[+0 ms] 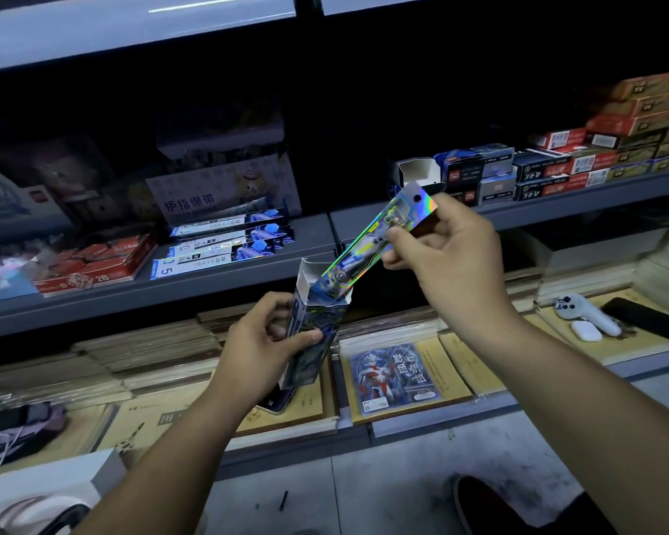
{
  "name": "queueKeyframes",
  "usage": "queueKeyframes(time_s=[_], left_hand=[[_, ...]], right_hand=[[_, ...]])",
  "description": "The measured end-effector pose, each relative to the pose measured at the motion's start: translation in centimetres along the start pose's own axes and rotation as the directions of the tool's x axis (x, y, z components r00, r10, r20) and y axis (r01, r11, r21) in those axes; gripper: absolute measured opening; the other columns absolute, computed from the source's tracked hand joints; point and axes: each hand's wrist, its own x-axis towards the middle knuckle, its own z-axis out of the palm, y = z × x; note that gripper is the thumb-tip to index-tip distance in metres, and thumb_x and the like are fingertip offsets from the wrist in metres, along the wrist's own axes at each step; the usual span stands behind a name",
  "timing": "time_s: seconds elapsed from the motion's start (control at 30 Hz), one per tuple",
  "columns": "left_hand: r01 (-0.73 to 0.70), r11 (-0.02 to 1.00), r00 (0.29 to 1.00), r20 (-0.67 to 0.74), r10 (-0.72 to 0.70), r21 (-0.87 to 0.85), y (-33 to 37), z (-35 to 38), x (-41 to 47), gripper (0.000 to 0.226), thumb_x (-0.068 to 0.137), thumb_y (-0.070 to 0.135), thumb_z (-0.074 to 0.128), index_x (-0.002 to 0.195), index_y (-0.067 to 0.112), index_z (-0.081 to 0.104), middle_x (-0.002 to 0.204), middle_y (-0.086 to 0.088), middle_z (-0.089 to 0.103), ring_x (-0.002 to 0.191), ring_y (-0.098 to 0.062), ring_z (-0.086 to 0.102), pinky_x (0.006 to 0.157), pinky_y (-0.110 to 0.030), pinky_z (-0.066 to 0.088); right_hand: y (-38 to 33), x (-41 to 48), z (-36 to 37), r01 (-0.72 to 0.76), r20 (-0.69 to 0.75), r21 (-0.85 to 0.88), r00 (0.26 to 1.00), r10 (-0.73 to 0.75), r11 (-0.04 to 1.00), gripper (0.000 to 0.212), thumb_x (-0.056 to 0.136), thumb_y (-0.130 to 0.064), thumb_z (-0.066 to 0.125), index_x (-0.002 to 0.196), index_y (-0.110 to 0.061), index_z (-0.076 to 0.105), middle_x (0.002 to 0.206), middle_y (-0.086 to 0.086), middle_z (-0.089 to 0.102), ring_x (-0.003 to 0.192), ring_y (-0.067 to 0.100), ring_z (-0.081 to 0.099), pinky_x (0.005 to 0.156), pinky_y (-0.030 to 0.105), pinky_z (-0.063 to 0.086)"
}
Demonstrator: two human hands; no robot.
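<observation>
Shelves (194,299), grey, probably a shop

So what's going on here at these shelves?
A person faces dim shop shelves. Their left-hand grip holds an open blue printed cardboard box. The right-hand grip pinches a long shiny holographic packet, whose lower end sits inside the box's open top.
</observation>
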Motion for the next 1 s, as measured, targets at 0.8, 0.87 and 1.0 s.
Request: queueKeyframes(time_s=[0.8,0.87,1.0], left_hand=[[0.010,0.998,0.999,0.045,-0.013,0.055,0.4,0.0,-0.3,0.045,0.073,0.030,0.092,0.108,0.045,0.068,0.100,0.016,0.072,0.090,-0.012,0.064,0.088,-0.039,0.055],[0.006,0.999,0.998,0.056,-0.008,0.049,0.6,0.1,-0.4,0.045,0.074,0.028,0.091,0.108,0.044,0.068,0.100,0.019,0.072,0.087,-0.007,0.064,0.088,-0.038,0.055],[0.012,0.999,0.998,0.066,-0.014,0.033,0.9,0.2,-0.5,0.044,0.074,0.026,0.091,0.110,0.040,0.069,0.103,0.012,0.073,0.084,-0.004,0.063,0.089,-0.039,0.055]], right_hand=[[-0.4,-0.5,-0.6,0.342,0.096,-0.138,0.939,-0.331,0.930,0.023,0.098,-0.010,0.068,0.116,-0.025,0.067,0.065,0.010,0.060,0.055,0.017,0.063,0.057,0.026,0.051],[-0.3,-0.6,-0.4,0.378,0.089,-0.148,0.925,-0.368,0.914,0.022,0.097,-0.011,0.069,0.110,-0.029,0.065,0.066,0.003,0.059,0.054,0.016,0.062,0.057,0.035,0.053],[-0.2,-0.7,-0.1,0.435,0.068,-0.195,0.900,-0.431,0.879,0.009,0.097,-0.013,0.069,0.105,-0.015,0.071,0.071,0.000,0.057,0.056,0.023,0.060,0.058,0.039,0.047]])
